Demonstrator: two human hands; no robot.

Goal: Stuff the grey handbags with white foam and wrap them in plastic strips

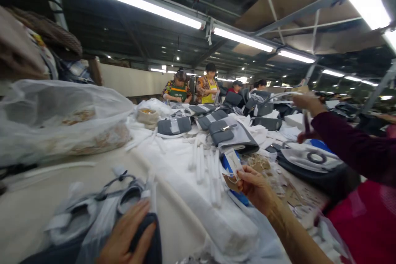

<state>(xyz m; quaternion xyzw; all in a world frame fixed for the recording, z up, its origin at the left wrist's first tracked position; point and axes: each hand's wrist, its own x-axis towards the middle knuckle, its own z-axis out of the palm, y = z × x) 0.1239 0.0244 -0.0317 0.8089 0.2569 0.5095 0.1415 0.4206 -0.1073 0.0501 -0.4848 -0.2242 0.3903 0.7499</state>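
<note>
My left hand rests with its fingers apart on a dark grey bag at the lower left. Grey rings wrapped in white material and a dark strap lie on that bag. Right of centre, my right hand pinches a white tag with a thin string and a brown piece below it. Behind the tag is something blue. Just beyond it a grey bag with a metal clasp lies on the pile.
A long white padded roll crosses the middle of the table. On the left sits a large translucent plastic bag. A co-worker's purple sleeve reaches in from the right over a grey bag with a ring. Several people stand beyond heaped bags.
</note>
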